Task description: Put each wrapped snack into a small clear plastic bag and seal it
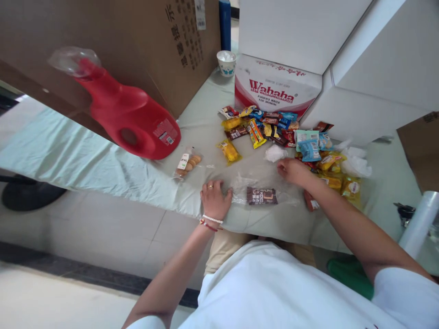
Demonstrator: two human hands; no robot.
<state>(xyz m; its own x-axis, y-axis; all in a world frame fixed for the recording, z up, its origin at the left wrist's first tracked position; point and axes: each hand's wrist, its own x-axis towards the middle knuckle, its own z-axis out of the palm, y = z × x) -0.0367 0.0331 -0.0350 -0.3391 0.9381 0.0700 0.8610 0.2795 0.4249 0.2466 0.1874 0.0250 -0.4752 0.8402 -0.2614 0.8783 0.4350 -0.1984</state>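
Observation:
A dark brown packet of cocoa biscuits (262, 196) lies on a crumpled sheet of clear plastic film (236, 183) near the table's front edge. My left hand (215, 199) rests palm down at the film's left end, fingers spread and holding nothing. At the other end, my right hand (291, 171) is closed, its fingertips pinched at the film's edge. Right behind those fingertips sits a white crumpled wad (275, 153). A yellow snack packet (229, 151) lies behind the film, and a clear pack of round biscuits (188, 163) is left of it.
Several colourful wrapped snacks (270, 125) are heaped before the Wahaha carton (274, 87). A large red jug (133, 114) leans left by a brown cardboard box (164, 50). A paper cup (227, 64) stands at the back. A roll of film (419, 224) is far right.

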